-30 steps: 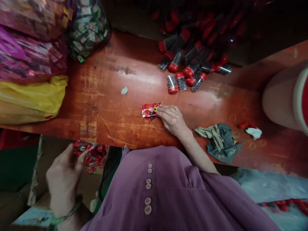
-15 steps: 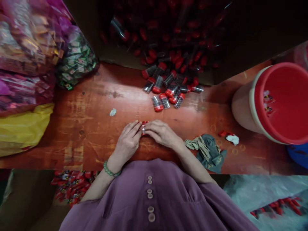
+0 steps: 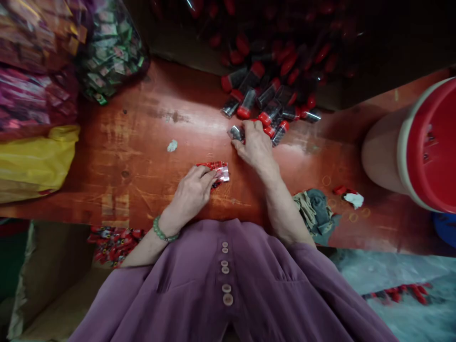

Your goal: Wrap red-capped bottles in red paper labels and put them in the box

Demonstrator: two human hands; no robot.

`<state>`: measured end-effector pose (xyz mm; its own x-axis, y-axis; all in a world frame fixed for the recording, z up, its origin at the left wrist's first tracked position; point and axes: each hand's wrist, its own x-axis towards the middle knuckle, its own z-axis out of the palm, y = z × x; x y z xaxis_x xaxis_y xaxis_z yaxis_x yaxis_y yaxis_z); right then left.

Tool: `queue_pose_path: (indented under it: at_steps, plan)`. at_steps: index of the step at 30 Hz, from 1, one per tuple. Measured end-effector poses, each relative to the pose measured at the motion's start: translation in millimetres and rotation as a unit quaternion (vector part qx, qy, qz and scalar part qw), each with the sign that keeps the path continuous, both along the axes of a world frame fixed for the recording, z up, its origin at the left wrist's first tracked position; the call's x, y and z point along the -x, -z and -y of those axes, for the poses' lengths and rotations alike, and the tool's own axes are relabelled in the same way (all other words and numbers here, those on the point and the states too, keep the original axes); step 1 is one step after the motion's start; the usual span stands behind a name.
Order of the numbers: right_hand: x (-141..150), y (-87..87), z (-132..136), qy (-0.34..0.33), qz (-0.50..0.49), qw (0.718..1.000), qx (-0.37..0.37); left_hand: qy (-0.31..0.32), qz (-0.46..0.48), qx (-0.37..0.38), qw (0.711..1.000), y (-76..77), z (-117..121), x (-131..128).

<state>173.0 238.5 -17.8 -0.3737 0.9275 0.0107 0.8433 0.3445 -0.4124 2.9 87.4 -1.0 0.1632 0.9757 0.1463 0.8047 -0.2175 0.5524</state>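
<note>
My left hand (image 3: 191, 191) is closed over a small red printed packet with a clear shiny end (image 3: 223, 172), held against the wooden table; the fingers cover part of it. Farther forward, my right hand (image 3: 257, 145) reaches to the near edge of a pile of small clear tubes with red caps (image 3: 247, 103). Its thumb and fingers close around one such clear tube with dark contents (image 3: 236, 133), whose cap is mostly behind the fingers.
An open cardboard box (image 3: 192, 52) spills red-capped tubes onto the table. Bags of small packets (image 3: 112, 52) and a yellow bag (image 3: 35, 154) lie left. Right are a cloth (image 3: 317, 211), rubber bands (image 3: 352, 218) and a red-topped bucket (image 3: 388, 147). Below left, a box holds red pieces (image 3: 116, 244).
My right hand has left the packet beside my left hand and moved forward to the tubes, taking hold of one. My left hand stays on the packet. The whole view has shifted slightly.
</note>
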Motion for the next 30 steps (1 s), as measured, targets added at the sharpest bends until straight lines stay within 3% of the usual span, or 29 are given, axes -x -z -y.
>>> queue_pose_path:
  at_steps: [4, 8, 11, 15, 18, 25, 30]
  plan:
    - [-9, -8.7, -7, -0.055, 0.013, 0.996, 0.065, -0.010, 0.020, 0.016, 1.000, -0.4, -6, 3]
    - [-30, -9.6, 2, -0.094, -0.091, 0.988, 0.076, -0.054, -0.020, -0.048, 0.997, 6.9, -7, 3]
    - [-43, -9.3, 23, -0.073, -0.195, 0.975, 0.073, -0.045, -0.060, -0.076, 0.994, 10.0, -2, 0]
    - [-44, -13.0, 57, -0.032, -0.297, 0.952, 0.069, -0.014, -0.057, -0.056, 0.997, 7.5, 6, -5]
    - [-35, -15.3, 75, -0.030, -0.300, 0.952, 0.055, -0.003, -0.058, -0.019, 0.998, 1.7, 7, -6]
    - [-29, -20.7, 84, -0.122, -0.201, 0.972, 0.006, -0.002, -0.023, 0.004, 1.000, -4.8, -4, 2]
    - [-43, -26.4, 89, -0.027, -0.268, 0.963, 0.021, -0.053, 0.088, -0.017, 0.995, -7.9, -2, 13]
